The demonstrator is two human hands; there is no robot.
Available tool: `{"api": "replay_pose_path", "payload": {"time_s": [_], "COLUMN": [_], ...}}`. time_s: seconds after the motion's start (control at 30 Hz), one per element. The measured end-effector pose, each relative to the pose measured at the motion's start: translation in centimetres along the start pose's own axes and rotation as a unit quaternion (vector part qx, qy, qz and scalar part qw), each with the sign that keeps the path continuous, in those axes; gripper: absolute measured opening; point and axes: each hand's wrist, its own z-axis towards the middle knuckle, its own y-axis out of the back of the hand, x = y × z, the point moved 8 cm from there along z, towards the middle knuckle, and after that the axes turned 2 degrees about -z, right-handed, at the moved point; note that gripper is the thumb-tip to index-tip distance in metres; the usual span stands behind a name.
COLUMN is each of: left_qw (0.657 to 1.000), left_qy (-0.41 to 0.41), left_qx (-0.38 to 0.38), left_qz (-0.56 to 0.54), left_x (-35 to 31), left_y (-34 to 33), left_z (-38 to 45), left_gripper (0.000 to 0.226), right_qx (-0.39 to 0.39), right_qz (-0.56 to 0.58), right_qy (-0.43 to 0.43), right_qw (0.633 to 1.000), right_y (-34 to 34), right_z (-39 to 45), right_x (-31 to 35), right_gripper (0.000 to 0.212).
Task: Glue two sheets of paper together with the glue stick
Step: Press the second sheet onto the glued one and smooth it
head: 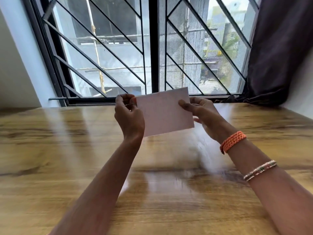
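A white rectangular paper [162, 112] is held up in the air above the wooden table [50, 150], its face toward me and slightly tilted. My left hand [129, 116] pinches its left edge between thumb and fingers. My right hand [201, 111] grips its right edge, thumb on the front and fingers behind. I cannot tell whether it is one sheet or two pressed together. No glue stick is in view.
A barred window [152, 48] runs along the table's far edge. A dark curtain [277, 56] hangs at the right. A white wall [15, 73] closes the left side. An orange band and a beaded bracelet sit on my right wrist.
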Motion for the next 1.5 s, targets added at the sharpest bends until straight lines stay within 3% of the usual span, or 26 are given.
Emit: {"api": "replay_pose_path", "payload": {"time_s": [0.1, 0.17, 0.27, 0.47, 0.53, 0.6, 0.67, 0.77, 0.9, 1.03, 1.17, 1.27, 1.37, 1.4, 1.43, 1.47, 1.5], "left_qw": [0.991, 0.960, 0.908, 0.941, 0.955, 0.940, 0.916, 0.885, 0.853, 0.815, 0.783, 0.773, 0.760, 0.756, 0.754, 0.754, 0.753], "left_qy": [0.056, 0.158, 0.247, 0.202, 0.142, 0.070, 0.036, 0.068, 0.074, 0.042, 0.042, 0.056, -0.012, -0.043, -0.062, -0.077, -0.092], "left_qx": [0.099, 0.202, 0.312, 0.260, 0.259, 0.312, 0.358, 0.413, 0.445, 0.511, 0.560, 0.587, 0.595, 0.589, 0.584, 0.580, 0.577], "left_qz": [-0.068, -0.111, -0.133, -0.078, 0.020, 0.122, 0.176, 0.203, 0.262, 0.271, 0.265, 0.233, 0.261, 0.281, 0.294, 0.298, 0.304], "left_x": [0.4, 1.7, 2.9, 3.2, 3.0, 2.2, 1.8, 2.1, 2.4, 0.9, 0.3, -0.1, -1.1, -1.5, -1.8, -2.0, -2.2], "left_y": [-1.6, -3.2, -4.4, -3.6, -3.3, -3.9, -4.7, -5.9, -7.2, -8.6, -9.8, -10.5, -11.0, -11.0, -11.0, -11.0, -11.0], "left_z": [-0.9, -1.9, -3.6, -2.9, -2.6, -3.7, -5.3, -7.9, -10.4, -14.3, -17.7, -19.7, -21.1, -21.3, -21.4, -21.4, -21.3], "left_gripper": [0.023, 0.037, 0.029, 0.027, 0.026, 0.027, 0.049, 0.074, 0.074, 0.054, 0.042, 0.028, 0.027, 0.029, 0.031, 0.031, 0.030], "right_qx": [0.022, -0.028, -0.054, -0.062, -0.088, -0.115, -0.116, -0.107, -0.125, -0.151, -0.155, -0.161, -0.137, -0.114, -0.087, -0.053, -0.014], "right_qz": [0.026, 0.044, 0.076, -0.034, -0.089, -0.185, -0.313, -0.440, -0.535, -0.653, -0.719, -0.764, -0.797, -0.802, -0.794, -0.755, -0.682], "right_qy": [-0.038, -0.035, -0.030, -0.026, -0.011, 0.007, 0.025, 0.009, -0.030, -0.034, -0.073, -0.087, -0.149, -0.159, -0.151, -0.127, -0.104], "right_qw": [0.999, 0.998, 0.995, 0.997, 0.992, 0.976, 0.942, 0.891, 0.835, 0.741, 0.673, 0.618, 0.569, 0.564, 0.583, 0.641, 0.724], "right_y": [-1.1, -0.6, 0.0, 1.1, 2.1, 3.3, 3.7, 4.6, 6.5, 7.4, 8.6, 9.8, 10.9, 11.0, 10.8, 10.2, 9.1], "right_z": [-0.6, -0.6, -0.5, -0.3, 0.1, 0.1, -0.2, -1.0, -3.2, -6.1, -8.7, -10.9, -12.4, -12.4, -12.3, -12.1, -12.0], "right_x": [-1.1, -1.0, -1.0, -1.2, -0.9, -0.4, 0.4, 0.2, -0.8, -0.3, -0.2, 0.0, -0.6, -1.3, -2.3, -3.3, -4.0], "right_gripper": [0.019, 0.016, 0.015, 0.021, 0.018, 0.015, 0.018, 0.020, 0.022, 0.044, 0.061, 0.059, 0.048, 0.045, 0.041, 0.038, 0.037]}}
